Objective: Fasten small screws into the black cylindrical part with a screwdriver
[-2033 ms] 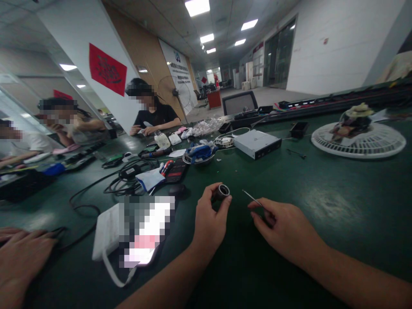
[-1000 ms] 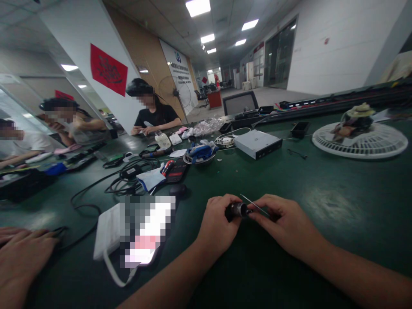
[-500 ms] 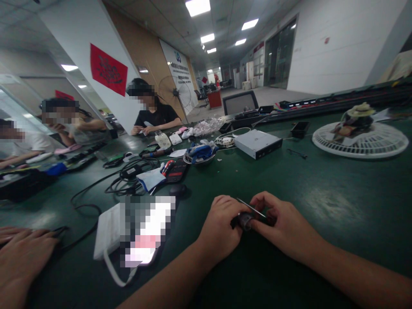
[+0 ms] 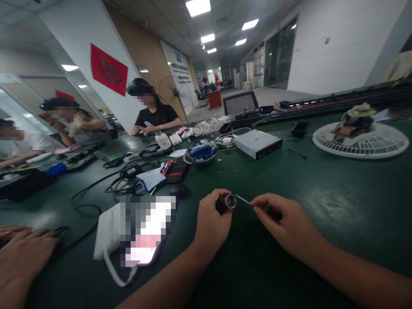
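My left hand (image 4: 211, 219) is wrapped round a small dark cylinder (image 4: 229, 201) that looks like a flashlight. Its round, recessed end with a pale metal rim faces toward me; the rest is hidden in the palm. Pinched between the thumb and fingers of my right hand (image 4: 280, 214) is a thin metal rod (image 4: 243, 199), whose back part is covered by the hand. The rod's tip points left, close to the cylinder's rim, and I cannot tell whether they touch. Both hands are held over the front of the dark green table (image 4: 322, 240).
Left of my hands lie a lit phone (image 4: 151, 231), a white power bank (image 4: 107, 227) and a black mouse (image 4: 178, 189). Beyond are an optical drive (image 4: 257, 143) and a white fan grille (image 4: 360, 146). Another person's hand (image 4: 28, 253) rests at left; several people sit across the table.
My left hand has turned and moved slightly left, bringing the cylinder's round end into view. My right hand has drawn apart from it, the rod now at the rim instead of across the cylinder.
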